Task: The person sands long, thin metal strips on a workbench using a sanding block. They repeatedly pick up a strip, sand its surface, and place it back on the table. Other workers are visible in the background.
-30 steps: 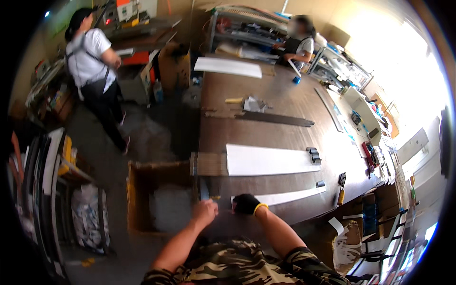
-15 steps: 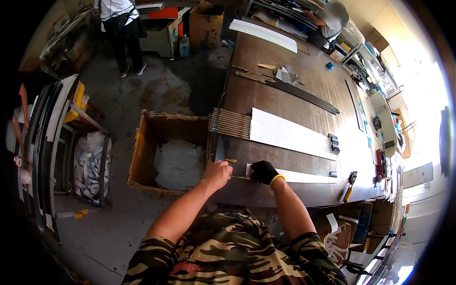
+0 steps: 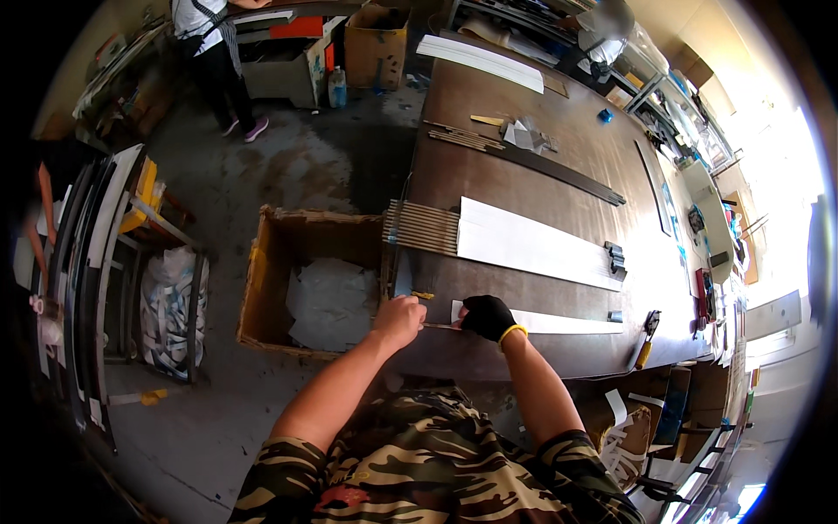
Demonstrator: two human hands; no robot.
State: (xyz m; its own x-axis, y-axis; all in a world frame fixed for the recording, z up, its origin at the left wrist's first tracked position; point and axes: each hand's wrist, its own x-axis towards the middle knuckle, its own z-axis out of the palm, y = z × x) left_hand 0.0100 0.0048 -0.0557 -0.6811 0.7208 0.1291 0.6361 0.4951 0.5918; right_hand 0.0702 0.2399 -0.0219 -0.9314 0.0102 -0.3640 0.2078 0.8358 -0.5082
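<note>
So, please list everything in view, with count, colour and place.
Table: one, brown, centre-right
Panels: three or more, white, on table
Slats: several, brown, table's left edge
Thin strip: one, colour unclear, lower centre
Cardboard boxes: at least two, brown, on floor
Bag: one, whitish, left
Bottle: one, bluish, upper left
Other people: at least two, white tops, far side
Small clutter: many, mixed, right side
Left hand: one, bare, at thin strip
Right hand: one, black-gloved, by nearest panel

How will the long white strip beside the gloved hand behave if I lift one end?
The white strip looks long, narrow and thin, so it would probably flex. Its smooth-looking top may be a little slippery to grip. The small grey piece at its right end might shift or fall.
</note>
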